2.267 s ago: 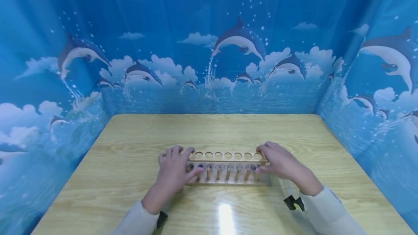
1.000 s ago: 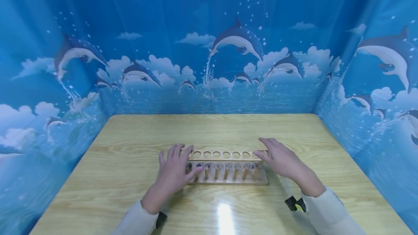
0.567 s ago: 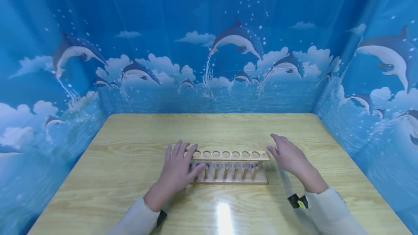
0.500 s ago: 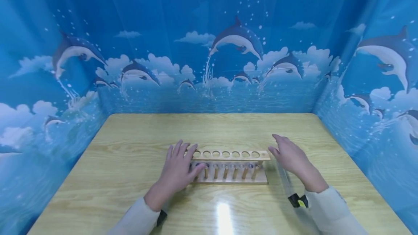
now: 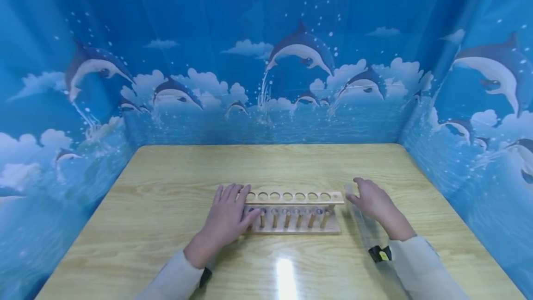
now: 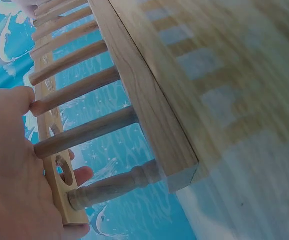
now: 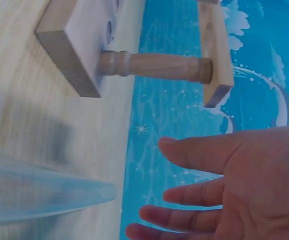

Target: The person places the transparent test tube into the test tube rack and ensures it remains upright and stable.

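Observation:
A wooden test tube rack point(image 5: 291, 233) stands on the table, with a row of round holes in its top board point(image 5: 287, 196) and upright pegs in front. My left hand point(image 5: 226, 216) holds its left end, thumb on the peg side and fingers over the back of the top board; in the left wrist view the fingertips point(image 6: 84, 175) show beyond the board. Apart from the rack's right end is my right hand point(image 5: 376, 205), its fingers loosely spread with nothing between them. A long clear tube-like thing point(image 7: 44, 187) lies on the table beside that hand.
The light wood-grain table point(image 5: 187, 165) is bounded behind and at the sides by a blue dolphin-print curtain point(image 5: 208, 124). A black strap piece with a yellow mark point(image 5: 380, 253) is at the right wrist. Light glares off the table's front point(image 5: 286, 277).
My right hand has let go of the rack's right end and moved off to the right, then dipped slightly beside the clear thing. The left hand has stayed at the left end.

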### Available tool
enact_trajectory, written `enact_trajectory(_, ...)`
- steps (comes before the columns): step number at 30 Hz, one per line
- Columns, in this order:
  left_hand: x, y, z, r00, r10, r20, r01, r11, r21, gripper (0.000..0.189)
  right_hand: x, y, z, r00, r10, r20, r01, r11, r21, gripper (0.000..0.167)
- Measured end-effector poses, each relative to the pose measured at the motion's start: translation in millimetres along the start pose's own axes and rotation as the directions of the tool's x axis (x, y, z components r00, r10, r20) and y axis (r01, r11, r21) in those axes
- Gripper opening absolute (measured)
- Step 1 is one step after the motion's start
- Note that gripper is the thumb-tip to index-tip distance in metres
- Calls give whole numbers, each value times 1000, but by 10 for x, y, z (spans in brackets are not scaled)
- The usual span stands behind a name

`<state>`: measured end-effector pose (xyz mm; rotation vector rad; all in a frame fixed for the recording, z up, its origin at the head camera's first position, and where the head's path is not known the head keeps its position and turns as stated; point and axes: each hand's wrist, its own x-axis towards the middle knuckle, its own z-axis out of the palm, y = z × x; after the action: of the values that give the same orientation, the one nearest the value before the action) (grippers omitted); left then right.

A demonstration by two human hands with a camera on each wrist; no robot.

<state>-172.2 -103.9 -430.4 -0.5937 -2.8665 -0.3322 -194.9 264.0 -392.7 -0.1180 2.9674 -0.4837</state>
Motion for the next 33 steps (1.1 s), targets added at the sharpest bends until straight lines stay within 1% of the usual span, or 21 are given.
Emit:
enact_trajectory(8, -12, -12, -36, 999, 30, 24, -30, 999, 30, 76, 34, 96, 73, 1000, -2, 22, 2, 1000, 20, 65)
enact_trajectory(16, -8, -16, -41, 999, 44, 19, -45, 997, 64, 73, 62, 142, 131, 998, 44, 33, -44, 999, 9, 66)
enact_trajectory(21, -3, -23, -40, 998, 57, 4, -57, 995, 77, 73, 59, 169, 151, 999, 39, 26, -40, 999, 18, 66)
enact_trajectory(25, 4, -31, -28, 998, 62, -9, -61, 996, 70, 72, 64, 181, 158, 999, 43, 30, -44, 999, 20, 66)
enact_trajectory(31, 8, -50, 5, 996, 72, -60, -70, 997, 27, 69, 88, 196, 182, 998, 51, 33, -51, 998, 19, 66)
enact_trajectory(33, 5, -55, 15, 994, 79, -69, -78, 997, 27, 69, 93, 198, 187, 998, 50, 31, -51, 999, 16, 66)
